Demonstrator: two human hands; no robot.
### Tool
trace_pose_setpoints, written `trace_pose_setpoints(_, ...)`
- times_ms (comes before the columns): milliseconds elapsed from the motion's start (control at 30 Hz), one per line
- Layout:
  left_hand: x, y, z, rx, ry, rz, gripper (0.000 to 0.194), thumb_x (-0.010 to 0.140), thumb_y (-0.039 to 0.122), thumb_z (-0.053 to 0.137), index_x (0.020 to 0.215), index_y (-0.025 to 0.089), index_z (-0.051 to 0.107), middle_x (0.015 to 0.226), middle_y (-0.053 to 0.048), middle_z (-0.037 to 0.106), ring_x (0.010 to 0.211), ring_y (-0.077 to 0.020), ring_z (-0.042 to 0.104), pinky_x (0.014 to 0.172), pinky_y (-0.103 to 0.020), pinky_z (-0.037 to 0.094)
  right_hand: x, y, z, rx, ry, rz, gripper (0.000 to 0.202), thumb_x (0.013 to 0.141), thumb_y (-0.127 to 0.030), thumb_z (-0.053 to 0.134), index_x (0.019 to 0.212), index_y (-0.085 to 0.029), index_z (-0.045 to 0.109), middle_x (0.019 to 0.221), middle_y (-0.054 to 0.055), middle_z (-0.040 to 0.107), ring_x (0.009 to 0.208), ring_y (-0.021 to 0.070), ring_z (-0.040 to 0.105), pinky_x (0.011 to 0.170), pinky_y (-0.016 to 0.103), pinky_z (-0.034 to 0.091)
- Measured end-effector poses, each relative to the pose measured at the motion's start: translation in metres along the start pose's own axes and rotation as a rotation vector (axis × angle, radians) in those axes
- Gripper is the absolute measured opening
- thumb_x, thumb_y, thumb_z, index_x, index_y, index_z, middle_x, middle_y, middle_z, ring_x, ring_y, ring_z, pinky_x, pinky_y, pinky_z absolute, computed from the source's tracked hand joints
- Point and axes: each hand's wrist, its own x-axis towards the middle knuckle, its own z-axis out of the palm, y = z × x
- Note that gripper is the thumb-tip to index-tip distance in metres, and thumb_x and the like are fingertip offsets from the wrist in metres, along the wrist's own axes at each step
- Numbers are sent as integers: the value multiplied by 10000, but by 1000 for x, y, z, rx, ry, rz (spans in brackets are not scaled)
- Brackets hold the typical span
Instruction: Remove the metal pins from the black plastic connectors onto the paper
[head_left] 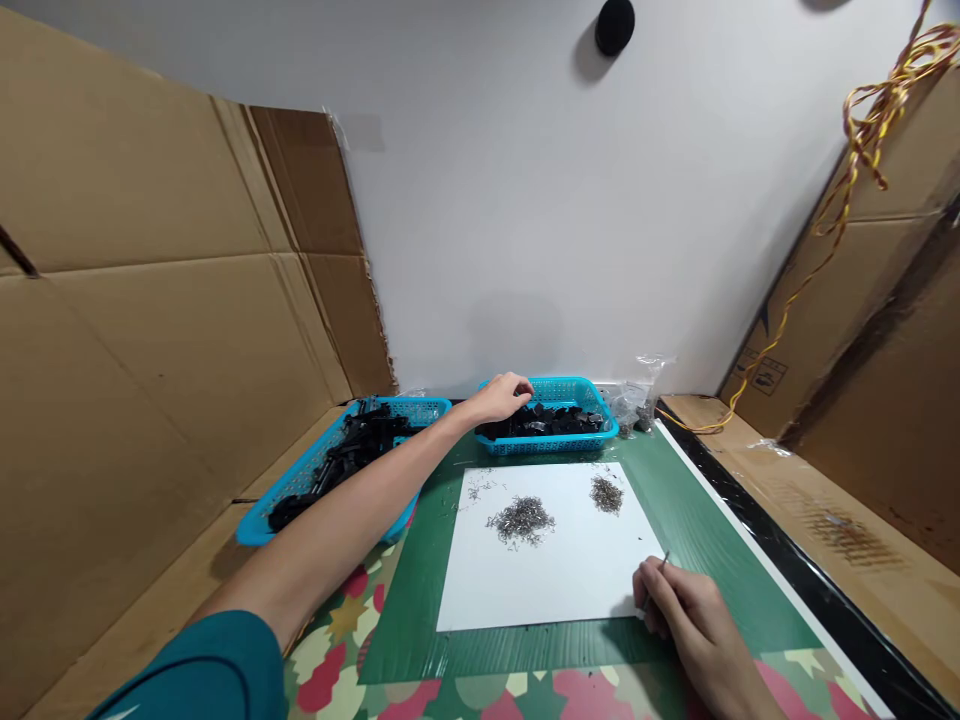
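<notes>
My left hand [504, 397] is stretched out over the left end of a blue basket [547, 446] at the back. Its fingers are curled down and closed, and what they hold, if anything, is hidden. Black plastic parts [559, 421] lie in that basket. At the lower right corner of a white sheet [480, 590], my right hand [686, 610] is closed in a pinch around a thin metal tool [667, 558], mostly hidden by the fingers. On the sheet lie a larger pile of small metal pieces [523, 520] and a smaller brownish pile [606, 494].
A second blue basket [259, 525] with long black parts stands at the left, partly behind my forearm. Clear plastic bags [630, 405] lie beside the back basket. Cardboard walls [150, 330] flank the green mat [712, 540]; a yellow twisted wire [780, 325] hangs at right.
</notes>
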Motion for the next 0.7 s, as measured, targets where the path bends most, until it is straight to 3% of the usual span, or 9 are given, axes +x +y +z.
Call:
trace_pose_setpoints(67, -7, -13, -11, -19, 31, -27, 303, 945, 269, 573, 1141, 157, 775, 1139, -104, 801, 1042, -221, 736, 906, -293, 555, -1, 0, -2, 7, 36, 15, 626, 1052, -662, 423, 674, -197, 604, 578, 8, 539, 540, 155, 504, 560, 276, 377)
trace_pose_setpoints(167, -27, -41, -37, -18, 56, -91, 323, 943, 274, 560, 1158, 140, 759, 1087, -104, 808, 965, -200, 741, 857, -281, 565, -4, -1, -4, -6, 61, 24, 635, 1041, -669, 440, 622, -209, 567, 553, 13, 537, 518, 156, 505, 537, 277, 379)
trace_pose_setpoints(300, -65, -81, -76, 85, 64, -204, 256, 855, 319, 654, 986, 135, 776, 927, -92, 803, 862, -206, 715, 810, -296, 554, -6, -3, -5, -36, 20, -14, 661, 1043, -665, 431, 574, -214, 547, 544, 23, 546, 501, 155, 522, 535, 276, 402)
trace_pose_setpoints(367, -86, -96, -86, 152, 30, -249, 222, 783, 339, 713, 886, 153, 778, 874, -76, 795, 853, -213, 705, 793, -290, 538, -6, -4, -5, -52, -9, -32, 670, 1046, -666, 419, 565, -215, 541, 540, 23, 543, 493, 151, 522, 533, 274, 405)
trace_pose_setpoints(533, -123, -104, -75, 274, -100, -283, 181, 720, 367, 749, 804, 208, 772, 821, -32, 789, 772, -199, 700, 716, -271, 485, -6, -7, -5, -66, -25, -3, 680, 1033, -688, 424, 560, -212, 534, 540, 19, 526, 489, 145, 502, 521, 272, 399)
trace_pose_setpoints(700, -133, -97, -57, 397, -100, -301, 155, 725, 378, 737, 791, 237, 746, 687, -25, 726, 690, -212, 654, 714, -303, 445, -7, -4, -9, 71, -58, 95, 654, 1014, -701, 456, 607, -203, 574, 574, 24, 550, 523, 151, 496, 532, 271, 401)
